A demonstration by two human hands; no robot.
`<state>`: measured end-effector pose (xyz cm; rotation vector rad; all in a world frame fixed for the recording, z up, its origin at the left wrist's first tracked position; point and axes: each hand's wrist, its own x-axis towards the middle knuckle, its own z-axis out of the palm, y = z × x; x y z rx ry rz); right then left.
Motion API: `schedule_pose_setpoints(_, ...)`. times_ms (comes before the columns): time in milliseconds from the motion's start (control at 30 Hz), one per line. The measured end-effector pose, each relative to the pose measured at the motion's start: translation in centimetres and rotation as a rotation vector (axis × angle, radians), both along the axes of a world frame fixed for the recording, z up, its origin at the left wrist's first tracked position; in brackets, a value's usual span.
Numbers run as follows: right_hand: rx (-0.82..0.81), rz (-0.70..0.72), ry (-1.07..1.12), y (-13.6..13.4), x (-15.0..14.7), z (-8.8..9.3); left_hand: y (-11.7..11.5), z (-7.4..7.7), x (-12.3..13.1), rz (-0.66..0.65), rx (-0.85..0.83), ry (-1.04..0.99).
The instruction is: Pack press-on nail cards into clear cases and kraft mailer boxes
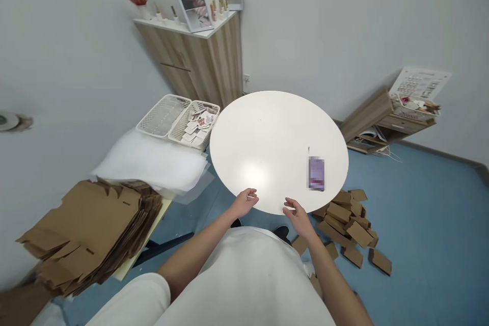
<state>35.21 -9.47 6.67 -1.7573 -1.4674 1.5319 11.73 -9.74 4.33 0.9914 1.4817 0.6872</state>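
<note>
My left hand (245, 202) is at the near edge of a round white table (275, 132), fingers slightly curled and apart, with nothing in them. Across from it, my right hand (297, 215) is at the same edge, its fingers also apart and holding nothing. A gap lies between the two hands. On the table's right side, closest to my right hand, lies a purple rectangular item (316, 173), blurred by pixelation. Just beyond it is a tiny dark object (308, 150) that I cannot make out.
Left: flat cardboard sheets (91, 224), white foam sheets (153, 158), one white basket (160, 114) and another basket (173, 135) with printed cards. Folded cardboard boxes (346, 219) lie on the blue floor at right. A wooden cabinet (198, 66) and a low shelf (370, 117) stand behind.
</note>
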Motion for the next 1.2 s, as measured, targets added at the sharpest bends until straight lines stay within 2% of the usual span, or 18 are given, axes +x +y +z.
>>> schedule_pose_setpoints(233, -0.013, 0.186, 0.0, -0.4, -8.0, 0.4, -4.3, -0.6, -6.5, 0.169, -0.021, -0.013)
schedule_pose_setpoints(400, -0.029, 0.339, -0.022, 1.0, -12.1, 1.5, -5.9, -1.4, -9.4, 0.291, -0.048, 0.034)
schedule_pose_setpoints(533, 0.039, 0.332, 0.021, 2.9, -14.1, 1.7, -5.7, -0.8, -10.5, 0.337, 0.025, 0.103)
schedule_pose_setpoints(700, 0.082, 0.344, 0.088, 5.8, -15.7, 1.2, -4.4, 1.1, -11.2, 0.358, 0.123, 0.211)
schedule_pose_setpoints(867, 0.058, 0.408, 0.09, 8.2, -17.1, 0.5, -3.5, 2.7, -12.3, 0.404, 0.125, 0.258)
schedule_pose_setpoints(1067, 0.013, 0.43, 0.105, 9.0, -19.4, 0.2, -3.6, 3.1, -15.1, 0.469, 0.077, 0.257)
schedule_pose_setpoints(1200, 0.035, 0.406, 0.141, 9.4, -22.2, 0.2, -4.1, 3.2, -18.2, 0.462, 0.126, 0.273)
